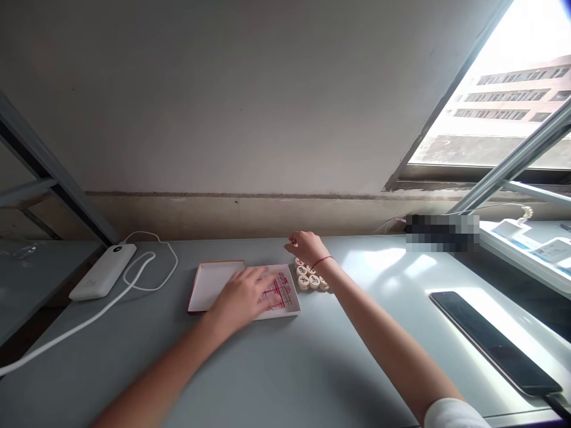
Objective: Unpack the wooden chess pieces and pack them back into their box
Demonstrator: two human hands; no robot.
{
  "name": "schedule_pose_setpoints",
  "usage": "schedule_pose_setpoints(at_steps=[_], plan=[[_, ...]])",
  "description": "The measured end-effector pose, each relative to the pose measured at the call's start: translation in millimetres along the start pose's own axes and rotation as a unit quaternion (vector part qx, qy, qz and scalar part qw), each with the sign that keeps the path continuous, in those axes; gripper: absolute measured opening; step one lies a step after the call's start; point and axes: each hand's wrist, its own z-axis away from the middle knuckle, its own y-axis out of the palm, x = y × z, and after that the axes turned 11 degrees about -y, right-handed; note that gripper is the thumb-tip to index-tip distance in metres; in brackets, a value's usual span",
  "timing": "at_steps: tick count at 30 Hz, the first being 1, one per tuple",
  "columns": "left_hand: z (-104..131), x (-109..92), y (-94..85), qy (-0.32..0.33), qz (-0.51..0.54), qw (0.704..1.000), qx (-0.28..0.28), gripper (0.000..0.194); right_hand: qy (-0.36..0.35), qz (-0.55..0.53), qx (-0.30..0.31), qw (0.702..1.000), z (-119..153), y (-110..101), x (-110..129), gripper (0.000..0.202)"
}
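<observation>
My left hand, blurred by motion, is over an open shallow box with its fingers stretched out and apart. Nothing shows in it. Inside the white box tray lies a sheet with red printed lines, partly covered by that hand. The lid, white inside with a red edge, lies to its left. Right of the tray, round wooden Chinese chess pieces with dark and red characters sit grouped and stacked. My right hand is just above and behind them, fingers pinched on what looks like one piece.
A white power bank with a white cable lies on the left of the grey table. To the right is a black phone with a cable. Metal frames rise on both sides; a wall stands behind.
</observation>
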Motion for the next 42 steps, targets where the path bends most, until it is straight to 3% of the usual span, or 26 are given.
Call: schedule_pose_setpoints(at_steps=[3,4,7,13,18,24,26,28,30,32,33,37,42], plan=[[-22,27,-21.0,-0.078,-0.024,0.995,0.058,0.048,-0.086,-0.061,-0.037,0.994,15,6,21,0.033],[-28,35,-24.8,-0.083,-0.020,0.991,0.106,0.053,-0.135,-0.103,-0.040,0.985,20,12,29,0.033],[-39,52,-24.3,-0.069,-0.013,0.986,0.153,0.048,-0.215,-0.175,-0.054,0.959,26,38,48,0.029],[-38,50,-2.3,-0.069,-0.003,0.987,0.142,0.027,-0.234,-0.178,-0.118,0.948,24,74,48,0.023],[-37,51,2.7,-0.075,0.019,0.987,0.141,0.031,-0.248,-0.197,-0.146,0.937,28,77,41,0.035],[-36,51,3.0,-0.085,0.028,0.987,0.130,0.042,-0.264,-0.231,-0.154,0.924,28,78,45,0.007],[-36,49,3.2,-0.091,0.022,0.988,0.122,0.038,-0.273,-0.241,-0.165,0.917,27,70,43,0.008],[-36,46,4.1,-0.099,0.014,0.989,0.110,0.034,-0.238,-0.211,-0.175,0.932,23,56,34,0.014],[-35,44,5.6,-0.104,0.009,0.990,0.098,0.032,-0.139,-0.131,-0.165,0.968,16,39,18,0.022],[-35,42,7.2,-0.104,0.006,0.990,0.092,0.030,-0.006,-0.027,-0.082,0.996,6,23,-3,0.028],[-34,41,7.6,-0.104,0.005,0.991,0.090,0.029,0.023,-0.012,-0.052,0.998,0,18,-13,0.030],[-32,37,7.5,-0.108,0.000,0.991,0.084,0.024,0.057,0.008,0.036,0.998,-16,11,-42,0.021],[-29,33,6.7,-0.114,-0.005,0.990,0.080,0.022,0.061,0.015,0.085,0.994,-24,14,-45,0.010]])
